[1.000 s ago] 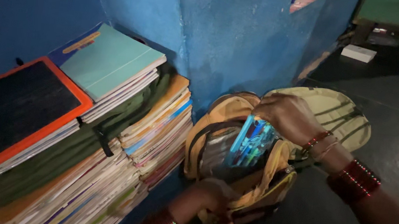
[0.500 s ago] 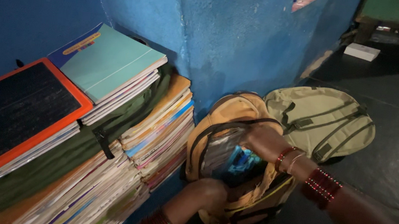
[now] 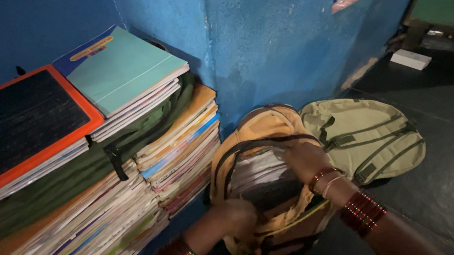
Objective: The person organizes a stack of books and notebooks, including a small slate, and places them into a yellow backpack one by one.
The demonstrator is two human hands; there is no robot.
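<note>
A yellow backpack (image 3: pixel 264 127) stands open on the dark floor against the blue wall. Papers and books (image 3: pixel 256 173) show inside its opening. My right hand (image 3: pixel 304 158) is at the upper right rim of the opening, its fingertips hidden inside the bag. My left hand (image 3: pixel 235 217) grips the lower front edge of the backpack and holds it open. Red bangles are on both wrists.
A khaki backpack (image 3: pixel 371 135) lies flat just right of the yellow one. Tall stacks of books (image 3: pixel 179 147) fill the left, topped by a teal notebook (image 3: pixel 125 67) and an orange-framed slate (image 3: pixel 16 126). A white box (image 3: pixel 410 59) lies far back on the floor.
My right hand came down from above the bag with a blue see-through pouch and pushed it into the opening. The pouch is now out of sight inside.
</note>
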